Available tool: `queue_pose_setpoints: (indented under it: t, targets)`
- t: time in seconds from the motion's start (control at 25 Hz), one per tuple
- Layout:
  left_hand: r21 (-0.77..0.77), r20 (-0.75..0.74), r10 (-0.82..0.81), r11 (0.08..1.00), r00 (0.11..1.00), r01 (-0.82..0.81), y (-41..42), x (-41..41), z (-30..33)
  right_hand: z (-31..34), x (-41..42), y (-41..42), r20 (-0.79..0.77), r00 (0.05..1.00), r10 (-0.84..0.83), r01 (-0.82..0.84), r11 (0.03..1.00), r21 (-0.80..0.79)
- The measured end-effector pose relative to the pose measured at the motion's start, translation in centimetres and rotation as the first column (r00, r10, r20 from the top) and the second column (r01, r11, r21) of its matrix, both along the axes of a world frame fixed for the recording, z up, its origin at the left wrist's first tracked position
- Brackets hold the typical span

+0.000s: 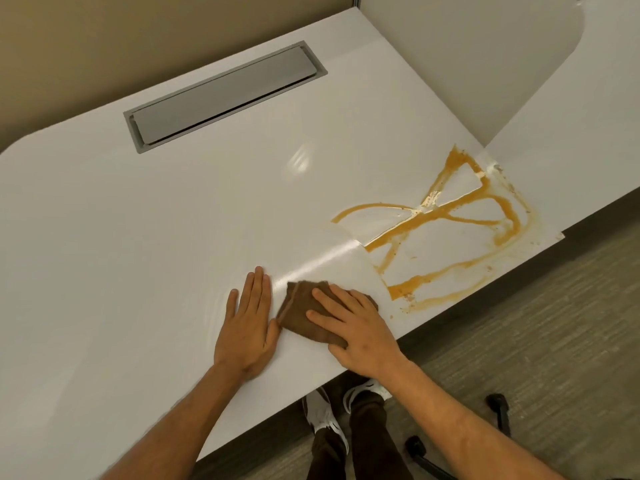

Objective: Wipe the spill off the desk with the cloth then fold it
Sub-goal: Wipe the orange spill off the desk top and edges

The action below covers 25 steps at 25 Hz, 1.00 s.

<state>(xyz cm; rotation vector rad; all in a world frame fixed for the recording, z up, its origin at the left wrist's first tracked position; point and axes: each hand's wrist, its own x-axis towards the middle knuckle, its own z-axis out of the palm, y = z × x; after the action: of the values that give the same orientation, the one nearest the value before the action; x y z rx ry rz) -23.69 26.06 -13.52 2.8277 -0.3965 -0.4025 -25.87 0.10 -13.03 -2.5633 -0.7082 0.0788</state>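
An orange-brown spill [446, 223] runs in streaks and loops over the right part of the white desk [156, 244], reaching close to the front edge. A small brown cloth [298, 306], bunched into a rough fold, lies on the desk left of the spill. My right hand [353, 327] presses flat on top of the cloth, fingers spread, covering its right side. My left hand [247, 323] lies flat on the bare desk beside the cloth, its thumb edge touching the cloth's left corner.
A grey cable-tray lid [221, 95] is set into the desk at the back. A beige partition wall [104, 36] stands behind. The desk's front edge runs diagonally just below my hands. Underneath are my shoes [329, 417] and a black chair base [450, 455] on grey carpet.
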Motion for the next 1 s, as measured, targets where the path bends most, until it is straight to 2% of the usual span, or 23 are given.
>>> queue_pose_setpoints:
  t: [0.08,0.16,0.2,0.28,0.32,0.36,0.4,0.44,0.52,0.56,0.64,0.76,0.84,0.92,1.0]
  targets:
    - [0.009,-0.009,-0.004,1.000,1.000,0.004,0.0,0.0,0.2,0.3,-1.9,-2.1,0.041,0.999,-0.006,0.006,1.000,-0.010]
    - [0.006,-0.008,-0.005,1.000,1.000,0.005,0.0,0.1,0.5,1.3,-2.7,-3.0,0.015,0.982,-0.189,0.186,0.976,0.115]
    - [-0.001,-0.006,0.001,1.000,1.000,-0.001,0.0,0.1,0.7,2.0,-2.5,-2.8,-0.100,0.938,-0.332,0.346,0.906,0.243]
    - [-0.058,-0.007,0.006,0.998,1.000,-0.006,-0.2,-0.1,0.9,3.7,-0.9,-1.8,-0.408,0.767,-0.495,0.640,0.633,0.436]
    - [-0.117,-0.012,0.016,0.993,1.000,-0.017,-0.1,-0.2,1.0,4.4,0.2,-1.3,-0.485,0.706,-0.516,0.708,0.527,0.470]
    - [-0.187,-0.021,0.034,0.982,0.999,-0.037,0.2,-0.2,1.1,4.8,1.2,-0.8,-0.492,0.674,-0.551,0.738,0.479,0.475]
    - [-0.232,-0.022,0.047,0.971,0.999,-0.051,0.7,0.0,1.2,5.0,1.9,-0.4,-0.462,0.664,-0.588,0.746,0.481,0.461]
    - [-0.223,0.002,0.055,0.973,0.999,-0.053,1.3,0.3,1.2,4.9,2.3,-0.1,-0.394,0.673,-0.626,0.739,0.537,0.408]
    - [-0.101,0.052,0.057,0.994,0.997,-0.051,2.9,1.5,1.0,3.8,2.9,0.9,-0.195,0.729,-0.656,0.681,0.722,0.119]
    - [-0.043,0.052,0.055,0.998,0.997,-0.053,3.3,1.9,1.0,3.0,2.8,1.2,-0.123,0.752,-0.648,0.651,0.759,-0.020]
    - [0.012,0.039,0.054,0.998,0.998,-0.054,3.6,2.3,0.7,2.0,3.5,2.2,-0.103,0.738,-0.667,0.659,0.745,-0.105]
    - [0.025,0.038,0.045,0.999,0.998,-0.046,3.4,2.5,0.2,1.4,7.0,3.8,-0.211,0.593,-0.777,0.785,0.617,-0.066]
    - [0.029,0.041,0.041,0.999,0.998,-0.042,3.6,2.5,0.1,1.3,9.5,4.6,-0.226,0.506,-0.832,0.846,0.530,-0.058]
    - [0.033,0.033,0.044,0.998,0.998,-0.045,3.6,2.6,0.2,1.6,12.2,5.1,-0.207,0.509,-0.835,0.846,0.530,-0.059]
    - [0.028,0.018,0.038,0.999,0.999,-0.038,3.6,2.7,0.4,1.6,14.7,5.1,-0.181,0.594,-0.784,0.788,0.612,-0.061]
